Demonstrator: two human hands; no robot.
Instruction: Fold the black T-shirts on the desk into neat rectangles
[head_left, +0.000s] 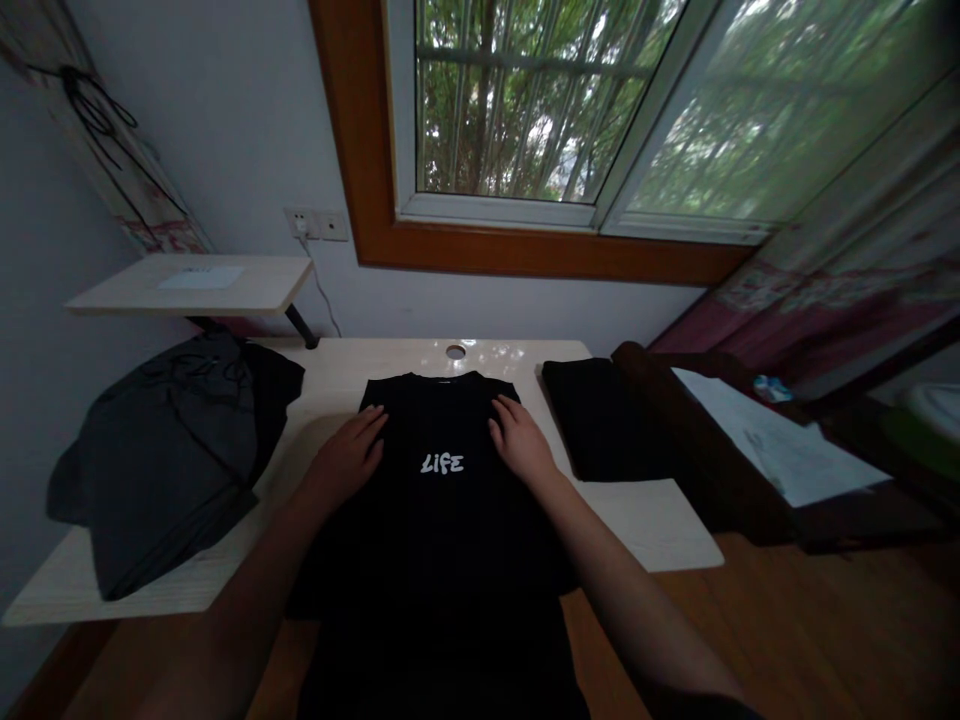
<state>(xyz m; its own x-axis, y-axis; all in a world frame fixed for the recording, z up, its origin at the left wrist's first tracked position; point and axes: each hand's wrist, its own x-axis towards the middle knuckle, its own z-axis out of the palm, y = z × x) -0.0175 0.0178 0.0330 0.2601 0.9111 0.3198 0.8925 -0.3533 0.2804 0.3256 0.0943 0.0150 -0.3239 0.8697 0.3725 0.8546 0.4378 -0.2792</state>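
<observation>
A black T-shirt with white lettering lies spread on the pale desk, its neckline toward the wall and its sides tucked in near the shoulders. My left hand rests flat on its upper left part, fingers stretched out. On the upper right part lies my right hand, also flat with fingers extended. Neither hand grips the cloth. The shirt's lower edge reaches the front of the desk, where it blends with dark clothing below.
Dark grey and black clothes are heaped at the left, under a raised shelf. A folded black garment lies at the right, beside dark brown furniture bearing a white sheet. A window is above the desk.
</observation>
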